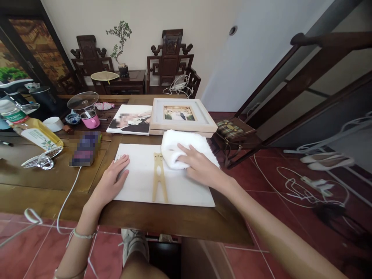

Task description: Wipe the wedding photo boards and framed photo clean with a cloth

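A white rectangular panel lies flat near the table's front edge, with a tan Y-shaped wooden stand on its upper face. My left hand rests on the panel's left side, fingers stretched out flat. On the right, my right hand grips a folded white towel, which covers the panel's upper right corner. The towel touches the panel close to the top of the stand. Some of my right fingers are hidden by the towel and the hand itself.
Behind the panel lie a wooden picture frame and a photo print. To the left are a phone on a white cable, a pink mug and an oil bottle. A plaid bag stands beyond the table's right side.
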{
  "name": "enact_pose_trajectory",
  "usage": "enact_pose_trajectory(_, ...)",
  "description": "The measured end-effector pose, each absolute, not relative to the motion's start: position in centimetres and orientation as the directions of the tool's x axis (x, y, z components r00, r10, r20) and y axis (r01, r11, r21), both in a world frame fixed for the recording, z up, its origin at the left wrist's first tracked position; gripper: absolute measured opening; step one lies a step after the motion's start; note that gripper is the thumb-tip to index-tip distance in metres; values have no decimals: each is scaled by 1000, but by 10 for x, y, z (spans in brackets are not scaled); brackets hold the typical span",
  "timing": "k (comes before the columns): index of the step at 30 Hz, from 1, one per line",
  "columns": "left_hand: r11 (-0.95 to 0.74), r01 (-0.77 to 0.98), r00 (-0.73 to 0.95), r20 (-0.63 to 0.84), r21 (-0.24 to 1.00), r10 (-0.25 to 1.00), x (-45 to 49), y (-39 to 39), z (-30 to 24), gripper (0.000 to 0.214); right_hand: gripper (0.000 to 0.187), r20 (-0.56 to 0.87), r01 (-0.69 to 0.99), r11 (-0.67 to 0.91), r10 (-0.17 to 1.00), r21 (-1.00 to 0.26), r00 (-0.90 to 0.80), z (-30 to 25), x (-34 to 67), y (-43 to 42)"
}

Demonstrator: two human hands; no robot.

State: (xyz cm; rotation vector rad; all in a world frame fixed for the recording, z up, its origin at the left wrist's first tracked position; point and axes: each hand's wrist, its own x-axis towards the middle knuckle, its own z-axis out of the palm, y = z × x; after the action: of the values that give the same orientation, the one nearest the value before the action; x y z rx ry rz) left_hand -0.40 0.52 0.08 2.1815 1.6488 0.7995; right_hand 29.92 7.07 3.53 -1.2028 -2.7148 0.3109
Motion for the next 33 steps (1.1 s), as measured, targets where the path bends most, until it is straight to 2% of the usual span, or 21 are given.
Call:
enact_pose_trajectory(6, -317, 794, 203, 265, 519, 943, -5, 6, 0, 44, 53, -78, 662, 675, 679, -326, -730, 52, 319, -14)
enact_pose_trajectory(9, -323, 794, 206, 272, 515, 940, -5, 6, -1, 45, 50, -93, 591, 698, 611, -404, -786, 57, 328, -41)
enact_pose_trajectory(12, -321, 794, 200, 276, 517, 940, -5, 5, -1, 44, 53, -109, 573, 698, 589, -429, -800, 62, 328, -42)
enact_pose_trajectory(16, -317, 792, 198, 271, 522, 942, -5, 5, 0, 45, 57, -131, 657, 654, 664, -375, -736, 63, 312, -5)
enact_pose_trajectory(21, -315, 782, 196, 267, 537, 944, -6, 6, 0, 45, 64, -59, 704, 606, 741, -371, -669, 45, 281, 48)
enact_pose_trajectory(26, -310, 781, 189, 269, 542, 945, -6, 6, -1, 45, 64, 11, 772, 548, 817, -322, -576, 36, 252, 45)
enact_pose_trajectory(29, -314, 782, 194, 269, 538, 943, -6, 6, -1, 45, 60, -13, 731, 591, 774, -341, -632, 35, 248, 11)
enact_pose_trajectory(33, -310, 785, 189, 268, 536, 945, -5, 6, -1, 45, 53, 53, 557, 739, 618, -379, -784, 30, 256, -39)
